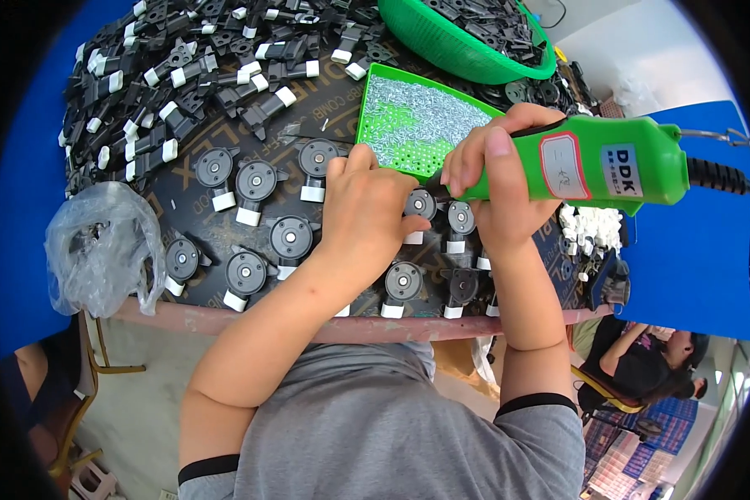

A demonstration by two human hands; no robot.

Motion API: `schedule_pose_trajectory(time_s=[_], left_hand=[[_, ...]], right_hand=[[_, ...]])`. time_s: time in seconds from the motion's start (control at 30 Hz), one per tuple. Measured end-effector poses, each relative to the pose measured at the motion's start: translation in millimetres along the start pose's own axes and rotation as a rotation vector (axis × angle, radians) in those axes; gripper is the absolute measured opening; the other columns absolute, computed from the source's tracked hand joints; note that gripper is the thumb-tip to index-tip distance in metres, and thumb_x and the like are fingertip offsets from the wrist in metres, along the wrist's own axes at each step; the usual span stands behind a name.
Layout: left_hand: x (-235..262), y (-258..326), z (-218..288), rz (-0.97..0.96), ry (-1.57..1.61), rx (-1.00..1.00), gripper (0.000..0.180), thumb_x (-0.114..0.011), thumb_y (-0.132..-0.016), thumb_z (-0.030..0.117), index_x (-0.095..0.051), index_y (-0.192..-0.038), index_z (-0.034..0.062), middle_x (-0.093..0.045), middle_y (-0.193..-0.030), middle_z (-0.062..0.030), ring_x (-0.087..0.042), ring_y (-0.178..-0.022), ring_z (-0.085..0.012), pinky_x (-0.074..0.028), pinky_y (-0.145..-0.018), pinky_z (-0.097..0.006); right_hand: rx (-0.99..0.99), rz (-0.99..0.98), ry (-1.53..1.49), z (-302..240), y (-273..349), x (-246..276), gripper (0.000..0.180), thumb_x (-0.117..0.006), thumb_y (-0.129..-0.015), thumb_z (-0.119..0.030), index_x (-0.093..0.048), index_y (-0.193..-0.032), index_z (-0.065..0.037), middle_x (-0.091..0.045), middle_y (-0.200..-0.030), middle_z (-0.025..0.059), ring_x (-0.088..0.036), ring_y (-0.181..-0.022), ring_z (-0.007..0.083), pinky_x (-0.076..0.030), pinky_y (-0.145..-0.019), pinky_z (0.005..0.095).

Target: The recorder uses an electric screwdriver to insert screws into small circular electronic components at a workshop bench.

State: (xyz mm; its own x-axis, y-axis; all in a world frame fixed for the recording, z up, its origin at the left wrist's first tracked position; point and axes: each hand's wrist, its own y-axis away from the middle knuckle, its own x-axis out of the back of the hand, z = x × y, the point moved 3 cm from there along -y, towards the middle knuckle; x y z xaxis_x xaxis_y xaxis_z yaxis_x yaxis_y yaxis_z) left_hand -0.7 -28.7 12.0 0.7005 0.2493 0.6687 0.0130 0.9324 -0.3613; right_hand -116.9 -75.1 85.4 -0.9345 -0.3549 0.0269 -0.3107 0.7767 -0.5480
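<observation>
Right hand (508,175), wrapped firmly around the body of a green electric screwdriver (592,162); left hand (365,208), bent low over the desk (204,221), with thumb and forefinger at the edge of a black disc part (423,205). Whether these two fingers pinch the part I cannot tell, since my left hand hides some of it.

Surroundings: just beyond my hands stands a green perforated tray (412,156) strewn with small silvery screws, its near corner close to the tool's front end. Farther off, a green basket (442,54) heaped with black pieces occupies the far edge. A dense pile of black parts with white ends (183,75) fills the far left, and a crumpled clear plastic bag (104,242) lies at the near left. Similar disc units (292,238) crowd both sides of my left hand and the space toward me; small white pieces (592,229) are heaped beyond my right forearm.

Orientation: the screwdriver's long axis runs nearly crosswise before me, its front end pointing left at the disc part, its black cord (717,175) leaving at the right. My right fingers cover much of the nose. The disc part's white tab (414,238) points toward me.
</observation>
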Motion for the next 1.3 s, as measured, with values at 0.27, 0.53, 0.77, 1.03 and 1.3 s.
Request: schedule_pose_trajectory(time_s=[0.27, 0.53, 0.77, 1.03, 1.3], left_hand=[[0.4, 1.7, -0.4, 0.043, 0.028, -0.037, 0.029, -0.087, -0.059, 0.021, -0.074, -0.081, 0.007, -0.069, -0.079, -0.0039, -0.054, -0.093, -0.0257, -0.037, -0.082, -0.04], [-1.2, 2.3, -1.5, 0.075, 0.036, -0.022, 0.031, -0.088, -0.057, 0.02, -0.074, -0.081, 0.0065, -0.069, -0.08, -0.0051, -0.054, -0.092, -0.0266, -0.038, -0.083, -0.04], [-1.2, 3.2, -4.1, 0.027, -0.001, -0.035, 0.044, -0.09, -0.057, 0.025, -0.078, -0.097, 0.0085, -0.07, -0.085, -0.0025, -0.054, -0.092, -0.0241, -0.038, -0.084, -0.039], [-1.9, 2.0, -3.7, 0.024, 0.008, -0.032, 0.042, -0.089, -0.057, 0.024, -0.078, -0.095, 0.0089, -0.07, -0.084, -0.0017, -0.054, -0.091, -0.0235, -0.037, -0.083, -0.039], [-1.8, 1.9, -2.6, 0.074, 0.061, -0.05, 0.034, -0.089, -0.055, 0.021, -0.073, -0.081, 0.0056, -0.069, -0.079, -0.0061, -0.054, -0.093, -0.0276, -0.038, -0.082, -0.041]], right_hand=[[-0.038, 0.134, -0.12, -4.1, -2.0, 17.6, 0.016, -0.051, -0.097, -0.01, -0.046, -0.111, -0.005, -0.049, -0.061, 0.008, -0.049, -0.048, 0.0185, -0.047, -0.05, 0.0337], [-0.045, 0.158, -0.098, 2.1, -3.6, 15.1, 0.015, -0.05, -0.096, -0.008, -0.045, -0.11, -0.005, -0.048, -0.061, 0.0078, -0.047, -0.047, 0.0181, -0.046, -0.049, 0.034], [-0.062, 0.157, -0.098, 3.3, -3.1, 14.8, 0.017, -0.049, -0.096, -0.009, -0.044, -0.113, -0.006, -0.047, -0.063, 0.0085, -0.045, -0.046, 0.0181, -0.045, -0.049, 0.0344], [-0.058, 0.184, -0.103, 3.0, -2.2, 15.0, 0.016, -0.049, -0.096, -0.009, -0.044, -0.112, -0.006, -0.047, -0.061, 0.0075, -0.047, -0.046, 0.0179, -0.046, -0.049, 0.0339], [-0.071, 0.167, -0.094, 1.7, -4.8, 12.2, 0.014, -0.049, -0.096, -0.009, -0.044, -0.109, -0.005, -0.047, -0.06, 0.0075, -0.046, -0.045, 0.0174, -0.046, -0.048, 0.0338]])
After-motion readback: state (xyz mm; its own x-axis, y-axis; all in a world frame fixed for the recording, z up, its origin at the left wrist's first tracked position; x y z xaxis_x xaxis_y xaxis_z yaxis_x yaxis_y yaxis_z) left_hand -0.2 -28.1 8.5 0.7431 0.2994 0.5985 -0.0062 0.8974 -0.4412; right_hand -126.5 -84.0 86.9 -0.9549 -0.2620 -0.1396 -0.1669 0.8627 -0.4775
